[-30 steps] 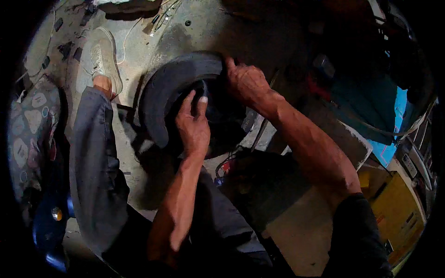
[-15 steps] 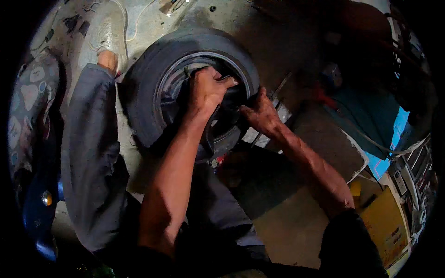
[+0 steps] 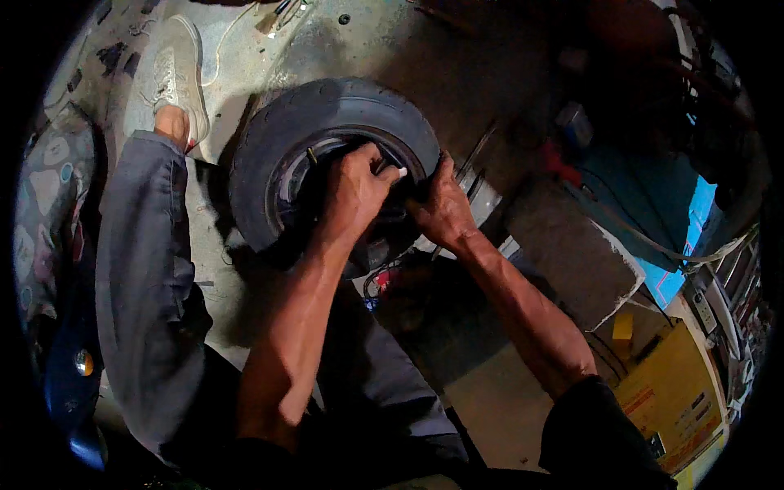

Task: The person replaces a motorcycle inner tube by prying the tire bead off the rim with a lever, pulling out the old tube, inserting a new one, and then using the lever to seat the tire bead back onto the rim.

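on the floor [image 3: 318,51], a tyre [image 3: 335,104] sits around its rim [image 3: 287,180]. the right hand [image 3: 443,208] clasps the tyre's right edge, thumb inward, probably to steady it. the left hand [image 3: 353,186] arches over the rim, fingers curled; shadow hides whether it grips anything. left of it stands a thin valve stem [image 3: 311,155].

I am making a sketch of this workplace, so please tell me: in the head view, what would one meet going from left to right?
Patterned grey material, light-coloured shoe, black tire, right hand, red object, bright blue sheet.
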Demonstrator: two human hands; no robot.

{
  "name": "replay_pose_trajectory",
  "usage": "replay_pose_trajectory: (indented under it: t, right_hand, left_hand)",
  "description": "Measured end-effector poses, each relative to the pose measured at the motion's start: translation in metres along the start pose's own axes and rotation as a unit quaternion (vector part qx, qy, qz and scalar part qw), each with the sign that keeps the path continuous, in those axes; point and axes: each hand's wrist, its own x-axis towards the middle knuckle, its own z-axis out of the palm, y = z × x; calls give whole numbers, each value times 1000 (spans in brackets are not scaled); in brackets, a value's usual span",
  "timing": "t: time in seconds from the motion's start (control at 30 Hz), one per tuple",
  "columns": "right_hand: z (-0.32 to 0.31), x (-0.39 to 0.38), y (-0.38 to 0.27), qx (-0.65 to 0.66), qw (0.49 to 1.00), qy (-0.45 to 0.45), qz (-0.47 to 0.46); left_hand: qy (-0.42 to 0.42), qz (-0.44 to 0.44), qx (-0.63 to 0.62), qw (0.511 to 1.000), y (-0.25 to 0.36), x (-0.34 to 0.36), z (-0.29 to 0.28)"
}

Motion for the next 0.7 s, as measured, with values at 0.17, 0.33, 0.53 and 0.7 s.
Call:
replay_pose_trajectory:
  t: [0.17, 0.33, 0.53, 0.7]
  right_hand:
    - [9, -13, -4, -22, 999, -2, -28]
    - [16, -19, -9, 27, 998, -48, 22]
    - [39, -11, 27, 178, 983, -35, 29]
    - [30, -12, -10, 210, 970, -101, 69]
  left_hand:
    - [10, -14, 55, 998, 1, 11, -7]
    - [3, -54, 88, 995, 7, 21, -6]
    - [-46, -126, -44, 990, 1, -5, -18]
    - [-99, -78, 94, 988, 16, -39, -47]
